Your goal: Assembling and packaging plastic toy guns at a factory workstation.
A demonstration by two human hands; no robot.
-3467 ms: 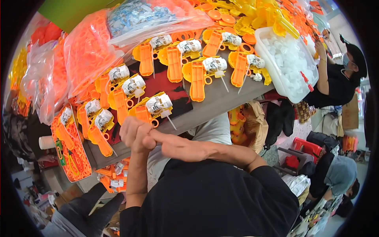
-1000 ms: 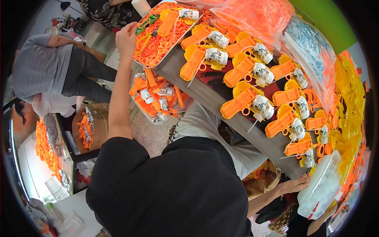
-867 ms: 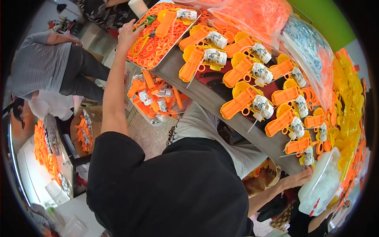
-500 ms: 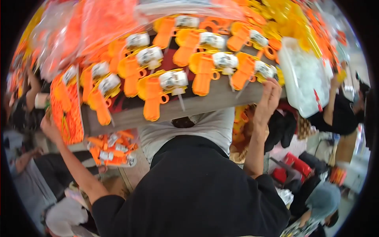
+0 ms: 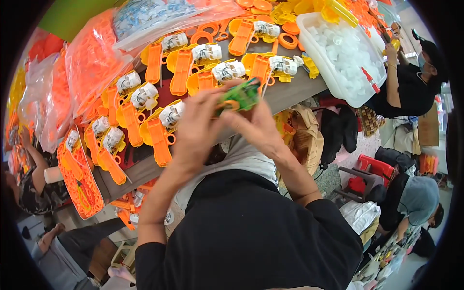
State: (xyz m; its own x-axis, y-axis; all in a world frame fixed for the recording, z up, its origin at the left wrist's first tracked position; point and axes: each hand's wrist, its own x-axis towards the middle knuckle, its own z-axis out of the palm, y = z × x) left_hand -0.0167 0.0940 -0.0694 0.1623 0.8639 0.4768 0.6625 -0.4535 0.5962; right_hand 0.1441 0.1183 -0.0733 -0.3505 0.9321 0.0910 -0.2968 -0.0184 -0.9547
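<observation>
You've got the grey table (image 5: 307,86) loaded in front of you, and by my read plenty is left to use: the clear bag of orange parts (image 5: 99,58) bulges at the left, the white tub (image 5: 355,100) on the right is heaped with translucent pieces, and the shallow tray (image 5: 91,166) brims with orange rings. Your hands are close together over the near edge, left hand (image 5: 195,121) reaching its fingers along the top, right hand (image 5: 261,128) spread with the thumb low. Around them, orange-and-yellow units (image 5: 181,72) in rows, white cylinders (image 5: 145,95) seated: that stage looks done, yet they lie open, part-built I'd judge. And the green thing (image 5: 240,98)? Up between your hands, too blurred to tell which one grips it.
</observation>
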